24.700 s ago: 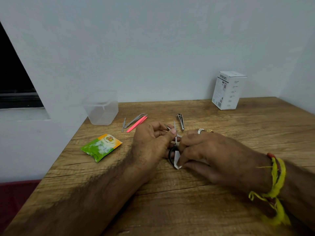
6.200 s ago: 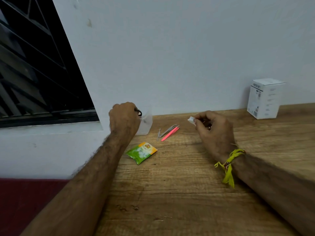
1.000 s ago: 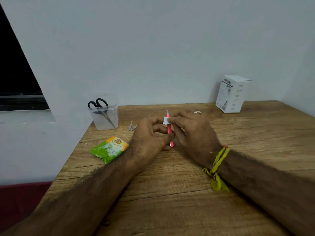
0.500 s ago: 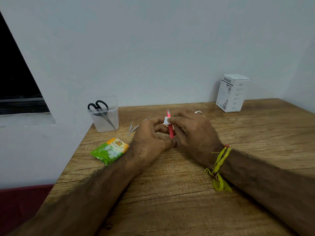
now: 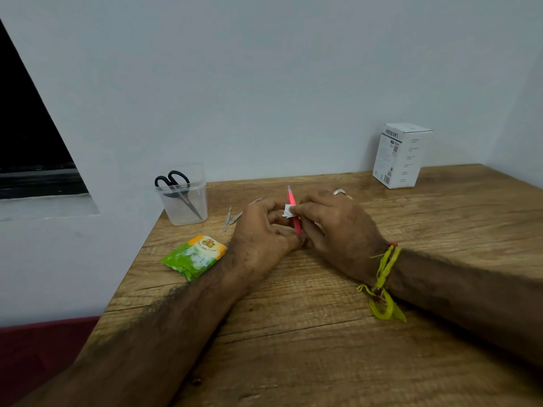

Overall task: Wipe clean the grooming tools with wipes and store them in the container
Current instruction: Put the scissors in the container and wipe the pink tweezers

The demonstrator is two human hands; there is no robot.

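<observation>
A brown wooden table [image 5: 323,333] fills the lower frame, against a pale wall [image 5: 264,83] (dark window [image 5: 26,136] upper left). The white box [image 5: 399,157], upper right, has writing too small to read. Mid-frame, the left hand [image 5: 261,233] holds the pink tool [image 5: 293,210]; the right hand [image 5: 335,227] pinches a wipe [image 5: 287,211] on it.

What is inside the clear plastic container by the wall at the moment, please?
The clear container holds black-handled scissors, handles up, blades angled down to the bottom. Nothing else shows through its walls.

On the desk [image 5: 323,333], the container [image 5: 184,205] stands far left with scissors [image 5: 176,188] in it; the wipe packet [image 5: 194,256] lies before it, 2 metal tools [image 5: 232,219] to its right, a box [image 5: 401,155] far right.
</observation>
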